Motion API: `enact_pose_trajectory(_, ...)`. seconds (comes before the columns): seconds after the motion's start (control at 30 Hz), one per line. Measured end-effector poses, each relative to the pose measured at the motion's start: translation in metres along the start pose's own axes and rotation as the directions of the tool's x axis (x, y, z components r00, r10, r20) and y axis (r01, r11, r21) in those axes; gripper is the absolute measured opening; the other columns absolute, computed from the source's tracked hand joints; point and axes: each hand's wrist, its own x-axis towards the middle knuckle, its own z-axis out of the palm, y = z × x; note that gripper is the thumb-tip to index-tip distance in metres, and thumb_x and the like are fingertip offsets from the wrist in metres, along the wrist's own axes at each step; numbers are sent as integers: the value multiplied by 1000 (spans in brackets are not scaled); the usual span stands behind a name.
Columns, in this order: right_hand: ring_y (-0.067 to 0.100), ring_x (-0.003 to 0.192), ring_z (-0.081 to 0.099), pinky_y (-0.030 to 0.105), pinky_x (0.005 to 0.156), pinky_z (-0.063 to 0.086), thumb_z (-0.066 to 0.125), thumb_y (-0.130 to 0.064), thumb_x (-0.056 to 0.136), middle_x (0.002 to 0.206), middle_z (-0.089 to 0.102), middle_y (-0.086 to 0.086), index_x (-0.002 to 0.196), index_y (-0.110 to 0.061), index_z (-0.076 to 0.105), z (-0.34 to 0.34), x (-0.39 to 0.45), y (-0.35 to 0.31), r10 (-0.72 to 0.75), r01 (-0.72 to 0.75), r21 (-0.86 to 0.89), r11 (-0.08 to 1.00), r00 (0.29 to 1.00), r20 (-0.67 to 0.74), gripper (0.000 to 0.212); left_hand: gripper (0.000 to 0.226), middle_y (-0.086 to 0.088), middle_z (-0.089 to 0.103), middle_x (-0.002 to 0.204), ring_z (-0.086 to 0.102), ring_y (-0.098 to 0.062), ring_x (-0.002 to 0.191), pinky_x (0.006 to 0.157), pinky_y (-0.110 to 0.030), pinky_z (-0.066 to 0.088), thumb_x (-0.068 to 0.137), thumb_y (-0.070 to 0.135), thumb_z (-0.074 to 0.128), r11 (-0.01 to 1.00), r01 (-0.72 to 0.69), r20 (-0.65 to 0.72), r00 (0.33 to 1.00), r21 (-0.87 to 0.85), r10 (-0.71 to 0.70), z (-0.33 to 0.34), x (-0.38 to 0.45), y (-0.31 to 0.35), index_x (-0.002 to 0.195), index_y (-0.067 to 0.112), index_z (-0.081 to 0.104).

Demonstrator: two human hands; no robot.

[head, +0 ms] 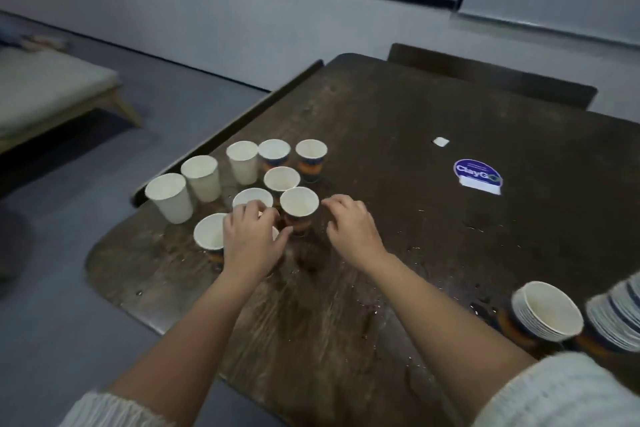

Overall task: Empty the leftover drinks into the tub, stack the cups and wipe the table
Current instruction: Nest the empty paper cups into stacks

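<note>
Several paper cups stand upright in a cluster on the left part of the dark wooden table (433, 218); some are plain white (169, 199), others carry an orange and blue band (311, 159). My left hand (254, 241) rests over a cup that it mostly hides, fingers curled around it, beside a banded cup (207, 234). My right hand (351, 227) hovers just right of another banded cup (299, 210), fingers bent and apart, holding nothing. Two stacks of cups (543, 314) lie on their sides at the table's right front. No tub is in view.
A round blue sticker (477, 172) and a small white scrap (440, 141) lie on the far right of the table. Droplets and crumbs dot the wood. A chair back (491, 74) stands behind the table, a bench (221, 132) along its left, a low cushioned seat (52, 94) far left.
</note>
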Motion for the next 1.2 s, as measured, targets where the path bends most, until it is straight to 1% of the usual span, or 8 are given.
enact_pose_trajectory(0.17,37,132,38,45,106,36,39,-13,101,161,17,0,154,-17,21,14,36,-22,-5,51,-137,989,947,321,56,47,-7,63,96,44,-24,94,80,-39,30,75,59,54,996,-61,-71,996,-69,56,11,-28,-36,70,15,69)
enact_pose_trajectory(0.33,36,127,46,46,100,43,45,-17,99,146,43,11,146,-16,37,24,42,-17,77,14,-247,969,932,355,48,34,-8,63,108,43,-26,104,87,-39,31,80,42,52,961,-240,-28,971,-138,238,29,-43,-42,73,18,74)
enact_pose_trajectory(0.5,36,112,52,39,87,43,48,-25,100,122,55,15,118,-8,61,26,27,5,108,-60,-199,978,965,239,29,27,-9,46,140,35,-32,129,105,-45,32,87,37,54,898,-266,6,958,-351,287,40,-42,-15,82,14,67)
enact_pose_trajectory(0.67,32,99,55,40,82,43,51,-27,99,104,62,13,103,-6,65,8,17,27,258,-245,131,961,961,-100,26,12,7,16,154,8,17,134,112,-25,23,92,23,60,742,-20,163,971,-670,173,36,-21,19,81,23,55)
enact_pose_trajectory(0.87,24,87,48,30,70,31,47,-22,102,90,57,7,93,-2,61,-22,6,32,277,-140,317,938,854,-441,26,35,0,14,156,17,3,132,102,-13,24,76,24,80,735,19,179,974,-677,140,25,9,60,91,17,49)
enact_pose_trajectory(0.97,19,81,43,25,65,25,45,-22,103,83,52,-2,84,-7,57,-27,-3,31,235,-85,312,946,841,-486,27,73,-4,9,154,15,7,128,97,-3,20,73,22,82,719,34,156,982,-694,103,21,20,75,130,15,37)
enact_pose_trajectory(1.1,16,79,41,18,65,28,43,-29,103,82,51,-6,81,-19,50,-28,-11,30,164,-12,308,951,865,-475,25,93,-5,18,150,33,-19,135,108,-30,38,71,17,83,687,17,147,980,-727,131,19,26,82,143,16,24)
enact_pose_trajectory(1.2,14,84,41,25,70,29,33,-46,97,85,59,-6,84,-15,62,-25,-13,32,101,24,254,967,877,-469,44,97,-1,22,149,31,-10,134,103,-11,32,71,16,82,656,16,129,984,-755,123,15,26,86,146,18,20)
